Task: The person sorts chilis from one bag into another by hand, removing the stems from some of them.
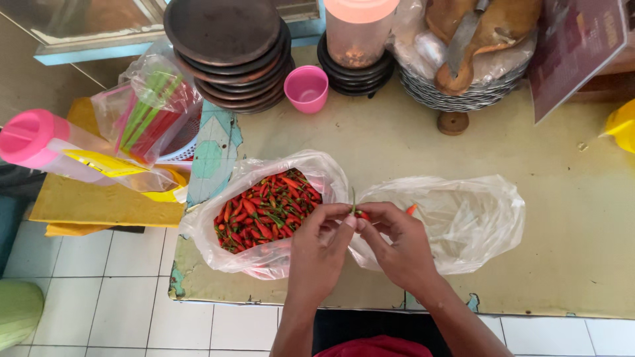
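My left hand (319,248) and my right hand (395,246) meet over the table, fingertips pinched together on one small red chili (360,214) with a green stem sticking up. Just left of my hands lies an open clear plastic bag (245,261) full of red chilies (264,210) with green stems. To the right lies a second clear plastic bag (469,225), nearly empty, with one orange-red chili (411,209) at its mouth beside my right fingers.
At the back of the worn yellow-green table (569,218) stand stacked dark plates (228,49), a pink cup (306,88), a pink-lidded jar (357,30) and a stack of plates under a bag and a knife (463,39). A bag of straws (149,106) sits at left over white floor tiles.
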